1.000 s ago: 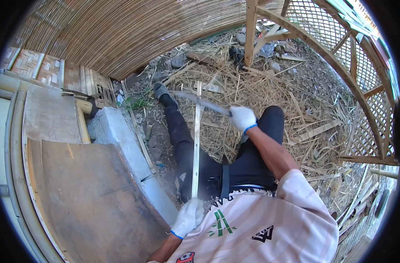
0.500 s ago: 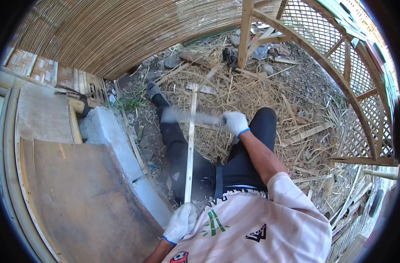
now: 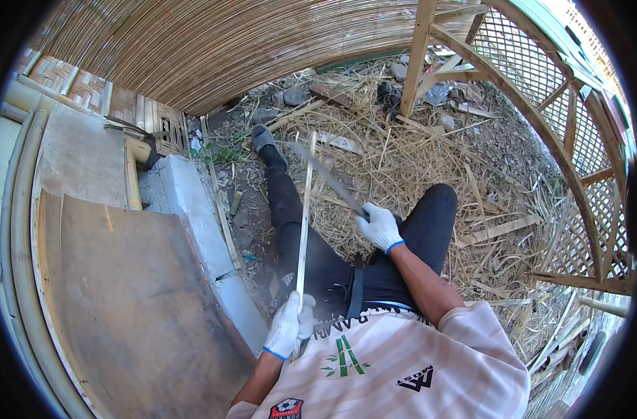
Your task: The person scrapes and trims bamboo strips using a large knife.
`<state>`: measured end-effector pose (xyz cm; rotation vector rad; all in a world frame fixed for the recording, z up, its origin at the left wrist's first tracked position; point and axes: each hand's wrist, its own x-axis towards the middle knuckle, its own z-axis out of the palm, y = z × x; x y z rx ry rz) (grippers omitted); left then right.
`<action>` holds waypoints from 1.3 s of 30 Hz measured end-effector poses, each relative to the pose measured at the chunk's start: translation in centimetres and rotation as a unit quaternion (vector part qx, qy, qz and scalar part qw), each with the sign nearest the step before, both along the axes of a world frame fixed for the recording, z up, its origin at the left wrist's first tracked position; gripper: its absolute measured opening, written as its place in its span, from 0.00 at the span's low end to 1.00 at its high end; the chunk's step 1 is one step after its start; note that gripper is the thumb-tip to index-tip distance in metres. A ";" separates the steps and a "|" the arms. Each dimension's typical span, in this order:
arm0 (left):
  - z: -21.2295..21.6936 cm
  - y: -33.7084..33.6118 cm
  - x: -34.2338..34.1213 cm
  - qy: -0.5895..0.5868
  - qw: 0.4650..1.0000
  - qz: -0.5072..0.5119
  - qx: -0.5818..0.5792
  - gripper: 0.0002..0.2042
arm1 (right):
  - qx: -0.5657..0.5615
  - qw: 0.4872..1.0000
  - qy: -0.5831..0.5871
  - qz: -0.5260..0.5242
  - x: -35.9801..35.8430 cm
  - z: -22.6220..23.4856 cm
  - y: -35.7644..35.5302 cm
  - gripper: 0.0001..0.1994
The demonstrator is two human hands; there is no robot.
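I sit on the ground with my legs in black trousers stretched out over straw. My left hand (image 3: pixel 290 322), in a white glove, grips the near end of a long thin bamboo strip (image 3: pixel 304 216) that runs away from me along my left leg. My right hand (image 3: pixel 378 225), also gloved, holds the handle of a long knife (image 3: pixel 325 178). The blade slants up to the left and crosses the strip near its far end.
A grey concrete block (image 3: pixel 193 209) and a brown board (image 3: pixel 130 300) lie at my left. A woven bamboo wall (image 3: pixel 213 49) curves behind. A wooden lattice frame (image 3: pixel 576 160) stands at the right, with a wooden post (image 3: pixel 415 59) ahead. Straw and offcuts (image 3: pixel 486 230) cover the ground.
The knife in my right hand has swung from lying across the strip to slanting up along it, and the hand has drawn back toward my right knee. My left hand keeps its grip.
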<state>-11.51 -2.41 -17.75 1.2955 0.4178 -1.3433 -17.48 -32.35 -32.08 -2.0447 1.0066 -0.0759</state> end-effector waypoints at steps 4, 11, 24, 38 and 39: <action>-1.1 -0.8 0.6 0.007 0.999 -0.003 -0.034 0.16 | -0.067 0.982 0.001 0.174 0.7 0.5 1.6 0.21; -2.6 -0.8 -1.0 -0.200 0.963 -0.166 0.074 0.15 | -0.092 0.957 0.009 0.275 0.4 1.3 2.1 0.15; 1.5 0.2 -1.7 -0.435 0.816 -0.341 0.170 0.17 | -0.076 0.987 0.089 0.113 1.1 -0.1 -2.4 0.10; 1.3 1.9 -2.0 -0.375 0.827 -0.359 0.216 0.19 | -0.130 0.981 0.055 0.136 0.5 -1.0 -2.5 0.10; 1.1 2.3 -2.0 -0.373 0.828 -0.360 0.215 0.19 | -0.138 0.970 0.079 0.182 0.4 -0.5 -1.8 0.09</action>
